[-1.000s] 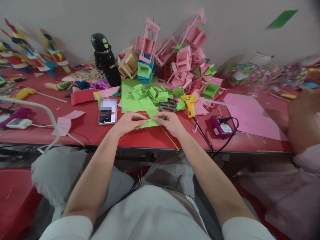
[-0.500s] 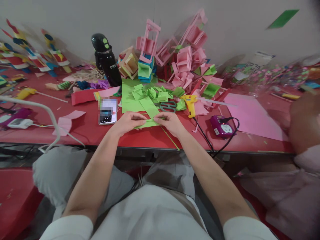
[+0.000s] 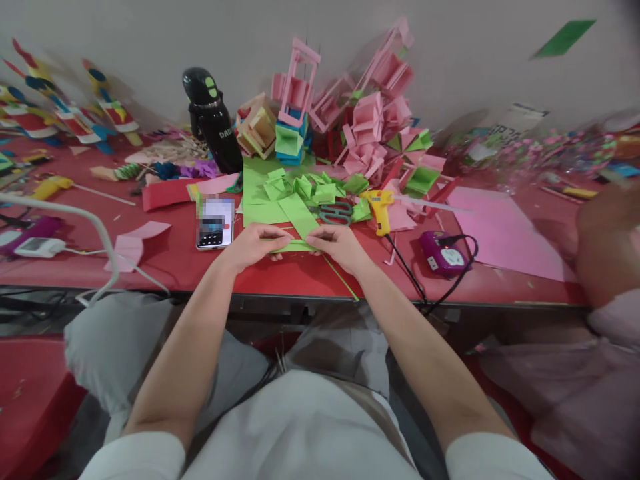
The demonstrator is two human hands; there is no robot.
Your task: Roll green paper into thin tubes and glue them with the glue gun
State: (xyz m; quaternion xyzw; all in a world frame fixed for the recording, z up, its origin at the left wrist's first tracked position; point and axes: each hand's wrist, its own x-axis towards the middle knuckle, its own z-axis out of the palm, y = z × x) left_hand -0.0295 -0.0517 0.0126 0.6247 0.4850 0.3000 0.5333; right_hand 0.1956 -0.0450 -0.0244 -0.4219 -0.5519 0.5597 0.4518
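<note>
My left hand (image 3: 254, 244) and my right hand (image 3: 341, 245) rest on the red table (image 3: 300, 273) near its front edge, fingertips pinching the two ends of a folded strip of light green paper (image 3: 296, 245). The strip lies flat between them. A longer green paper strip (image 3: 299, 215) runs from it back toward a heap of folded green pieces (image 3: 310, 188). Grey-handled scissors (image 3: 336, 213) lie just beyond my right hand. A phone (image 3: 215, 223) lies left of my left hand.
A yellow glue gun (image 3: 380, 208) and a purple power adapter (image 3: 443, 255) with black cable sit right of my hands. A black bottle (image 3: 213, 120), pink paper constructions (image 3: 370, 113) and a pink sheet (image 3: 500, 233) stand behind. Another person's arm (image 3: 605, 240) is at the far right.
My fingers have drawn slightly closer along the green strip and pressed it flatter. The person's arm at the right shifted a little.
</note>
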